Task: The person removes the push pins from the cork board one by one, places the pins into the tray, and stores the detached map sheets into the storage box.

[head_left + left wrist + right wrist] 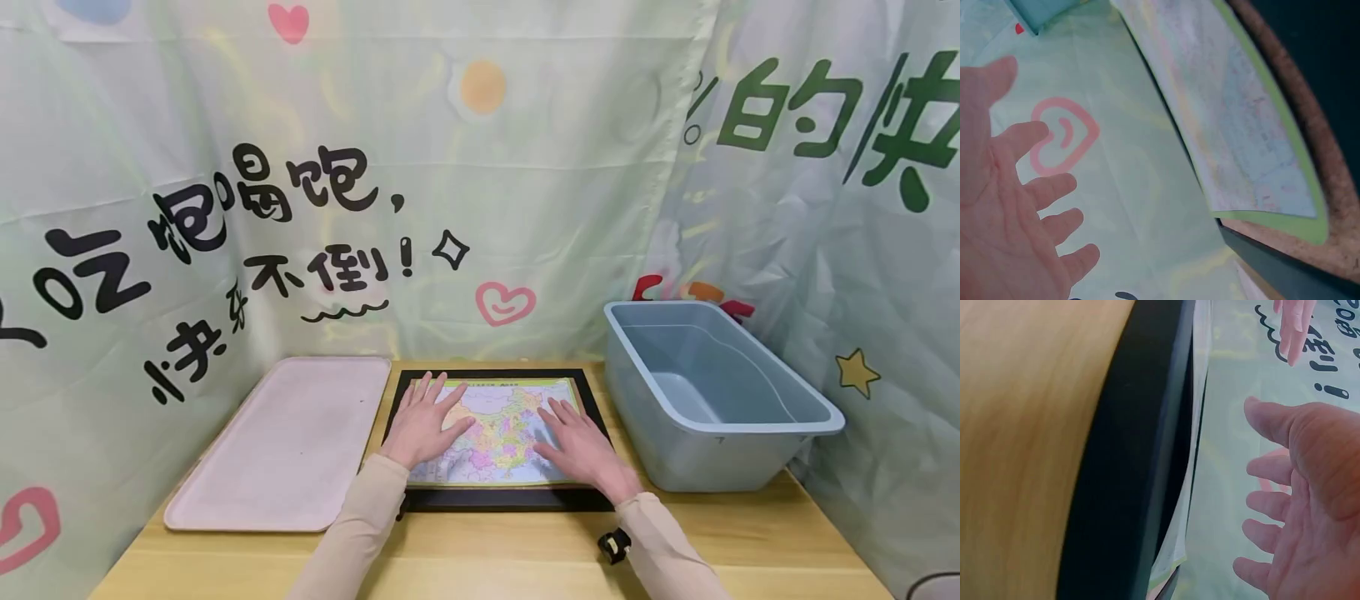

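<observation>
A coloured map sheet [504,450] with a yellow-green border lies inside a black frame [495,500] on the table. In the left wrist view, brown cork-like board [1335,209] shows between the map's edge and the frame. My left hand [423,423] is over the map's left side, its fingers spread. Over the right side is my right hand [581,446], fingers also apart. Both wrist views show the left palm [1004,212] and the right palm [1316,512] raised above the sheet, holding nothing. One edge of the map curves up slightly in the right wrist view.
A pale pink tray [281,450] lies left of the frame. To the right stands a deep blue-grey plastic bin [720,454]. Printed curtains [555,208] hang behind the wooden table [487,558]. A small black device [615,546] is at my right wrist.
</observation>
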